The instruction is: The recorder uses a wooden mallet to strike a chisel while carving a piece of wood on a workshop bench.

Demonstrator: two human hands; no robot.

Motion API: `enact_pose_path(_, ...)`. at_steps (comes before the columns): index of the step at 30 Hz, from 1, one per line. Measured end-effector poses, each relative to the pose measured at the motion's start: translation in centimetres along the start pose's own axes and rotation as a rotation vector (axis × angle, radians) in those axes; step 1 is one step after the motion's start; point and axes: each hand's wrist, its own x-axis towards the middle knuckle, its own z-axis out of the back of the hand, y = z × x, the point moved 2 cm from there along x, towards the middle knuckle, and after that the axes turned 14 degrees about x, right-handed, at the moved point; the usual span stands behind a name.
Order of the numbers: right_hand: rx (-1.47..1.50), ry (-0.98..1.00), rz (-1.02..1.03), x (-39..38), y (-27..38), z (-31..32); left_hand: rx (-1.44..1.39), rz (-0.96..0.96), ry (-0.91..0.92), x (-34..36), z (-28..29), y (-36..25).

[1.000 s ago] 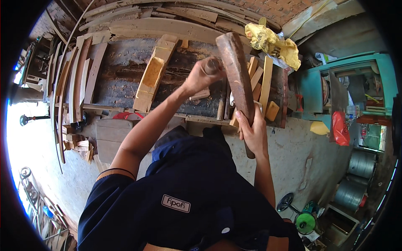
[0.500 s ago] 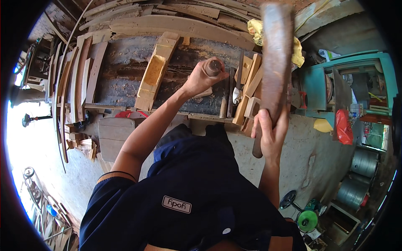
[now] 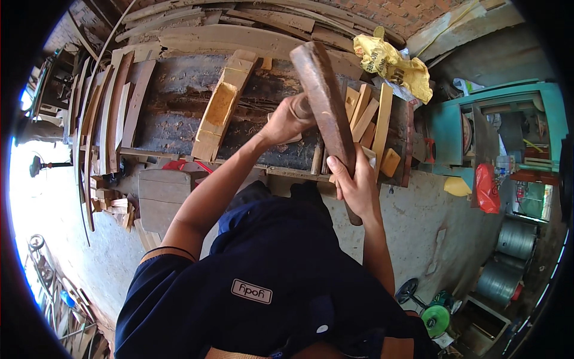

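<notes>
My left hand (image 3: 286, 124) is closed around the round wooden handle (image 3: 303, 106) of what looks like a chisel, held upright over the dark workbench (image 3: 173, 90). Its blade is hidden below the fist. In my right hand (image 3: 361, 188) is a long, worn brown wooden mallet (image 3: 326, 96), gripped at its narrow lower end. The thick end slants up to the left, beside the chisel handle; whether the two touch I cannot tell. Left of my left hand lies a light wooden block (image 3: 224, 107) with a long hollow cut into it.
Wooden strips (image 3: 365, 116) lie at the bench's right end, below a crumpled yellow sack (image 3: 391, 63). Boards (image 3: 113, 119) lean across the left end, and long planks (image 3: 239, 39) are stacked behind. A teal cabinet (image 3: 448, 131) stands at the right, a wooden stool (image 3: 162, 200) in front.
The mallet has come down and left from its raised, blurred position toward the chisel handle. My right hand has shifted left with it, uncovering more wooden strips; my left hand stays nearly in place.
</notes>
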Motion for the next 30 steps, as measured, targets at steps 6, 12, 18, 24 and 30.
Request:
enact_pose_path(6,0.218,-0.084,0.051,-0.9,-1.1,0.7,0.053,0.102,-0.104,1.0,2.4,-0.7)
enact_pose_path(12,0.232,-0.111,0.028,-1.6,-2.1,1.5,0.091,0.101,-0.062,0.8,1.6,-1.1)
enact_pose_path(18,0.231,-0.098,0.015,-2.0,-0.4,1.3,0.101,0.092,0.058,0.9,0.4,-0.7)
enact_pose_path(24,0.340,-0.195,0.385,-1.7,4.5,1.1,0.176,0.029,0.059,1.3,-0.1,0.1)
enact_pose_path(30,-0.395,-0.092,0.176,0.6,1.2,0.1,0.031,0.019,0.089,0.6,0.0,0.3)
